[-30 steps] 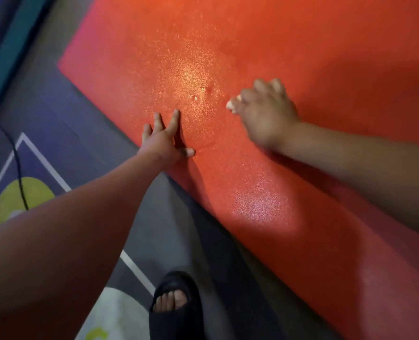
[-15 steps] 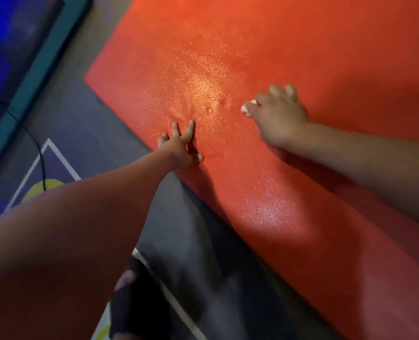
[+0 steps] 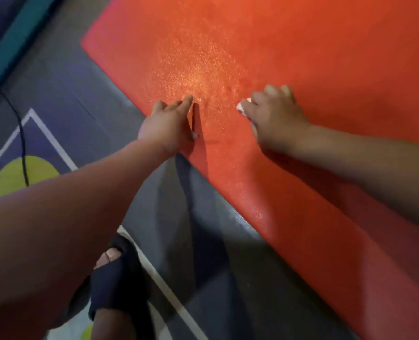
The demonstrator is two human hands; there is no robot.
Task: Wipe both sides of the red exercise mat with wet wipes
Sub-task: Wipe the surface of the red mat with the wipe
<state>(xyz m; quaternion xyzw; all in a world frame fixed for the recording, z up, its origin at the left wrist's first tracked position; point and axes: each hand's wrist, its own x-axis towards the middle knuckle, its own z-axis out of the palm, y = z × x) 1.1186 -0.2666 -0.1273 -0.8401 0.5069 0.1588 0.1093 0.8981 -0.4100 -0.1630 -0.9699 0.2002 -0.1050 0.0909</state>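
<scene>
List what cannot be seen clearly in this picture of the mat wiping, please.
Head view only:
1. wet wipe: mostly hidden under the right hand; only a white corner shows.
2. red mat: cut off by the frame edges; its underside is hidden.
3. black sandal: blurred, partly behind the left forearm.

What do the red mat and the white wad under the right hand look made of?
Red exercise mat: probably foam or rubber, finely pebbled surface glinting under light. Wet wipe in the right hand: soft white fabric-like sheet, crumpled; mostly hidden, so uncertain.
</scene>
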